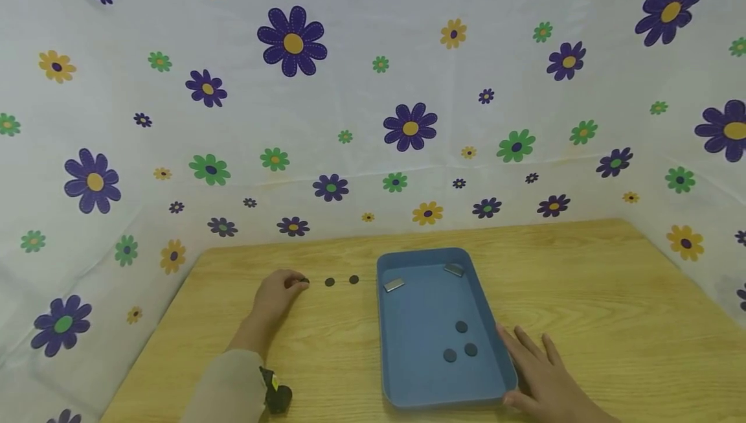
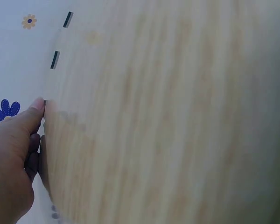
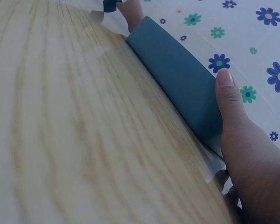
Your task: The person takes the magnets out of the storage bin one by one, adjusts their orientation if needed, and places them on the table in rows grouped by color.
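My left hand [image 1: 276,297] is at the table's far left, thumb and fingertips pinching a small dark round disc [image 1: 305,280]. Two like discs, one nearer [image 1: 329,282] and one farther [image 1: 353,279], lie in a row to its right. A blue rectangular tray [image 1: 389,400] stands right of the row. Against the tray's right side rests my right hand [image 1: 548,377], fingers spread and nothing gripped; its thumb [image 3: 228,93] lies along the tray's end in the right wrist view. Inside the tray are several pieces, among them a dark disc [image 1: 462,326] near the right wall.
Two small silvery rectangular pieces, a left one [image 1: 394,285] and a right one [image 1: 454,270], lie toward the tray's far end. The wooden table [image 1: 600,293] meets a flower-printed white cloth [image 1: 361,99] at its back and sides. A dark device [image 1: 276,392] is strapped at my left wrist.
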`<state>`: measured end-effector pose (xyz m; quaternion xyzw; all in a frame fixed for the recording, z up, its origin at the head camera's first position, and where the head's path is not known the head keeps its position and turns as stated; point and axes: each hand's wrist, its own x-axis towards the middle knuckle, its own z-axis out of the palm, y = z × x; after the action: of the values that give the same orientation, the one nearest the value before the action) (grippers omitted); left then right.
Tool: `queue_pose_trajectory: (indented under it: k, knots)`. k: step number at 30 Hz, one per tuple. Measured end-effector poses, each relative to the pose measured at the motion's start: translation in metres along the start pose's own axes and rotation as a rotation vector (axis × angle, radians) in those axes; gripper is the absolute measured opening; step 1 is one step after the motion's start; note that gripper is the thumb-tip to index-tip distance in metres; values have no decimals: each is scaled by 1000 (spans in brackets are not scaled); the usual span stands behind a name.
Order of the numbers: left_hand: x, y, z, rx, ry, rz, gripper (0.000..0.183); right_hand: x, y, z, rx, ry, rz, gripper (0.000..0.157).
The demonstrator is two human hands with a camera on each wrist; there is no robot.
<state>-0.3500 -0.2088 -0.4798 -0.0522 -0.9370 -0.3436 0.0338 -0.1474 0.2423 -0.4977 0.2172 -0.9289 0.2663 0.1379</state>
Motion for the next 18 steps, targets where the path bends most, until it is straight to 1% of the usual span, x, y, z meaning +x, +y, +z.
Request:
queue_pose_trajectory:
  k: [6,9,11,13,16,18]
  knots:
    - [-1,1,0,-1,15,15,29,0,-2,-2,1,4,-2,74]
    - [-2,2,-1,-28,12,-6,29,0,-2,-1,-4,9,-8,75]
    - [-3,2,-2,-57,5,-23,34,0,-2,-1,-2,7,-7,75]
    - [-3,2,-3,-103,4,-62,43,0,-1,0,-1,8,-9,75]
    - [-3,3,-6,-159,48,-99,55,0,0,1,-6,7,-9,75]
    - [-1,5,-9,-187,87,-116,58,0,1,2,-13,10,-9,76]
